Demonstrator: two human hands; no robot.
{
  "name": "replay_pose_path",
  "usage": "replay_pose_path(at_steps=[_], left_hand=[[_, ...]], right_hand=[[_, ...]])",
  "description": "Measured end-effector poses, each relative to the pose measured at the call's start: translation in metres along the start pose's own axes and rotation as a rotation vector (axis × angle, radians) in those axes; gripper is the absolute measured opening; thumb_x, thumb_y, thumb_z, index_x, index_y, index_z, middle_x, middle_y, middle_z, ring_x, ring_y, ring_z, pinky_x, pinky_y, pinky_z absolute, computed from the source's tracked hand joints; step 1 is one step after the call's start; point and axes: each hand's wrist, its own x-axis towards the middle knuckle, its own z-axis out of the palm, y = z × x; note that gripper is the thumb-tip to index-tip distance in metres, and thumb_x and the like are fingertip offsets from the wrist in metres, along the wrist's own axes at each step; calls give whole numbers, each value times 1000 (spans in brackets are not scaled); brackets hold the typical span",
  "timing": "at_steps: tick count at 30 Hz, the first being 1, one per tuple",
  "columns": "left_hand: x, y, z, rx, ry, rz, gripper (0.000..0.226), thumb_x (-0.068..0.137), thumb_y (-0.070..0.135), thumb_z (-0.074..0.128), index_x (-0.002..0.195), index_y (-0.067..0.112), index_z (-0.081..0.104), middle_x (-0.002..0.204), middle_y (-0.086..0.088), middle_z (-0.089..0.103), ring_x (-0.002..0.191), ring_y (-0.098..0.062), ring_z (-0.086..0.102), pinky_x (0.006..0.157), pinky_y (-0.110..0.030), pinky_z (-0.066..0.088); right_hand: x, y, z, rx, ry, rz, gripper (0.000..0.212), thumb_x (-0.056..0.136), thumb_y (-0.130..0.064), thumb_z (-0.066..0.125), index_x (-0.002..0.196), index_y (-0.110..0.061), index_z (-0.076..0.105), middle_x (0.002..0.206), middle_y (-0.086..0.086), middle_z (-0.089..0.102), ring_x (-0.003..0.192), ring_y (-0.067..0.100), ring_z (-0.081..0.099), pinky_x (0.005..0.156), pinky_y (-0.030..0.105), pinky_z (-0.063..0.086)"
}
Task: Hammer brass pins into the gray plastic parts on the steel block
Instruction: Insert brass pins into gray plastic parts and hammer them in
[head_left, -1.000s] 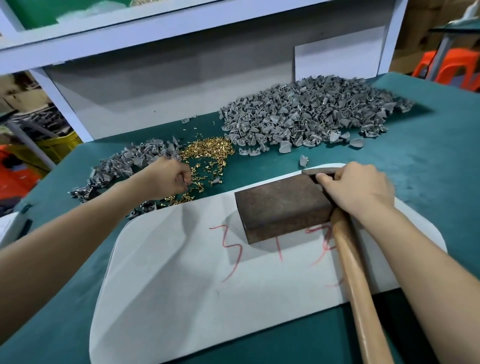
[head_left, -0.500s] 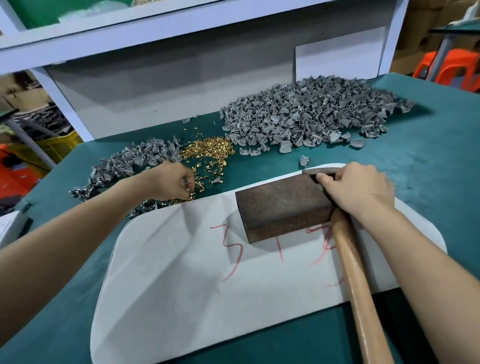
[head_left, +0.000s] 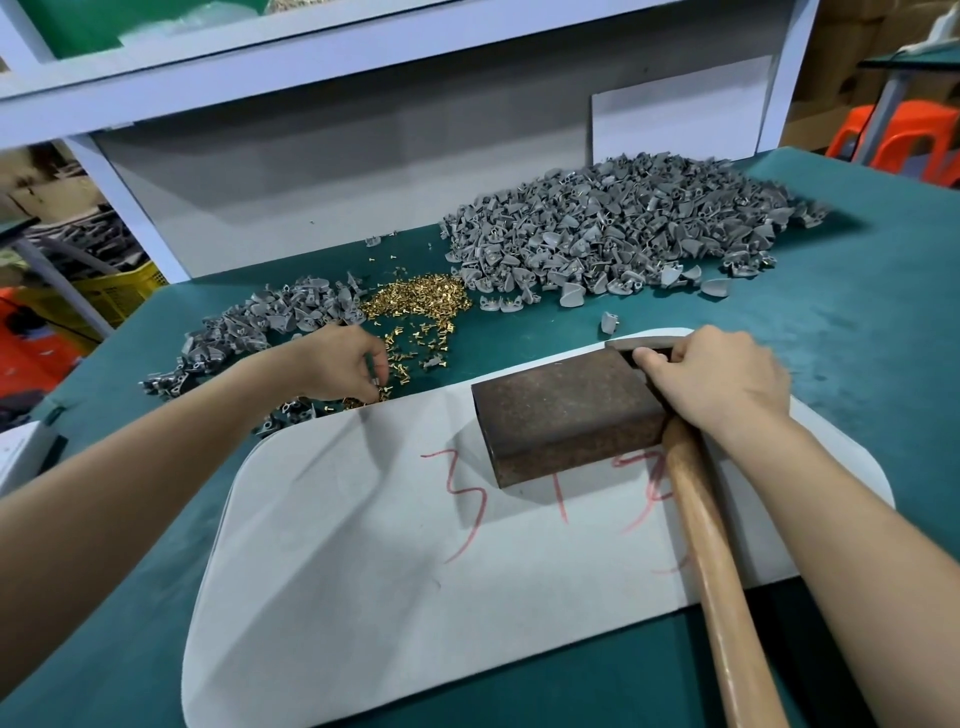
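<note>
Right hand (head_left: 722, 384) first: fingers and thumb wrapped tight round the hammer (head_left: 714, 545), choked right up under the head, which lies against the far right edge of the steel block (head_left: 566, 410). The wooden handle trails back toward the body, across the white mat (head_left: 363, 597).

Over to the left hand (head_left: 340, 364): fingers curled down, tips drawn together among the loose brass pins (head_left: 415, 306) at the mat's far edge. Whether 1 pin is actually caught there is too small to tell.

The block's top is bare, so this looks like the fetch: 1 pin and 1 part needed before any blow. Gray plastic parts (head_left: 623, 228) are heaped in 2 piles on the green table (head_left: 857, 364), a small one just left of the pins and a big one behind the block.

To do it well, I'd say: take a single pin, not a cluster, seat the part flat in the middle of the block, stand the pin straight, and clear the fingertips before striking. Sliding the grip down the handle should give a cleaner swing.
</note>
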Motion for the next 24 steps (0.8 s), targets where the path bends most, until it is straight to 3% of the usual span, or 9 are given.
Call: replay_pose_path(at_steps=[3, 8, 11, 16, 24], left_hand=[[0, 1, 1, -32, 41, -11, 12, 79, 7, 66, 86, 17, 65, 54, 7, 54, 52, -4, 48, 60, -18, 42], [0, 3, -4, 14, 32, 18, 11, 80, 14, 70, 89, 21, 71, 68, 15, 61, 71, -4, 56, 75, -20, 40], [-1, 5, -6, 65, 6, 40, 9, 81, 18, 71, 88, 23, 69, 72, 13, 62, 75, -8, 56, 73, -20, 36], [0, 6, -5, 37, 9, 56, 9, 81, 13, 68, 81, 21, 69, 62, 21, 57, 64, 6, 50, 69, -20, 36], [-1, 4, -2, 18, 20, 61, 11, 81, 9, 63, 79, 18, 68, 62, 14, 58, 61, 3, 49, 61, -12, 36]], right_hand=[[0, 0, 0, 0, 1, 4, 48, 86, -57, 50, 77, -12, 65, 73, 10, 49, 75, 31, 47, 65, 31, 34], [0, 1, 0, 12, -5, 8, 48, 86, -56, 51, 76, -11, 65, 73, 10, 49, 73, 30, 45, 65, 30, 34], [0, 0, 0, 12, -7, 9, 48, 86, -56, 51, 75, -11, 64, 71, 9, 48, 73, 30, 45, 65, 30, 33], [0, 0, 0, 9, -3, 8, 47, 87, -56, 51, 76, -12, 65, 73, 10, 50, 74, 30, 45, 65, 30, 33], [-1, -1, -1, 1, -12, 7, 47, 86, -56, 50, 79, -12, 66, 76, 10, 50, 81, 33, 53, 66, 30, 34]])
